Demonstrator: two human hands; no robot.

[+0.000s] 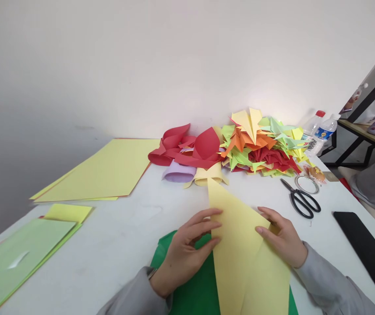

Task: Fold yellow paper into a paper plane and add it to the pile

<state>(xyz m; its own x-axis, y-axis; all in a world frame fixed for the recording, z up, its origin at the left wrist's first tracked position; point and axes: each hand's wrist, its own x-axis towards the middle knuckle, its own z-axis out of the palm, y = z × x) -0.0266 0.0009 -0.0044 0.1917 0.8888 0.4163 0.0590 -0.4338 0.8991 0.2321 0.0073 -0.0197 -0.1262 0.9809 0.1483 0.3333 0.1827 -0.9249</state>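
Yellow paper (240, 245), folded to a long point aimed away from the person, is held flat on the white table (125, 236), over a dark green sheet (194, 293) that shows beneath and between the hands. The left hand (184, 253) is pinched narrowly on the paper's left edge, thumb and fingertips closed on it. The right hand (281, 238) is laid on the right edge with fingers lightly curled, pressing a flap down; whether anything is gripped beneath it cannot be told.

For a clean fold, the two slanted edges would best be matched at the centre line before any crease is pressed, and the crease then run outward from the tip while the other hand keeps the sheet from sliding on the green one.

Beyond the fingertips, a heap of folded paper shapes (256, 144) in red, orange, green and yellow is seen, too many to count. One pair of scissors (301, 199) and one tape ring (306, 183) lie just past the right hand, and one black phone (368, 249) lies to its outer side. Two plastic bottles (320, 129) stand farther off. Two stacks of flat sheets lie off the left hand: yellow sheets (105, 170) and light green sheets (19, 258).
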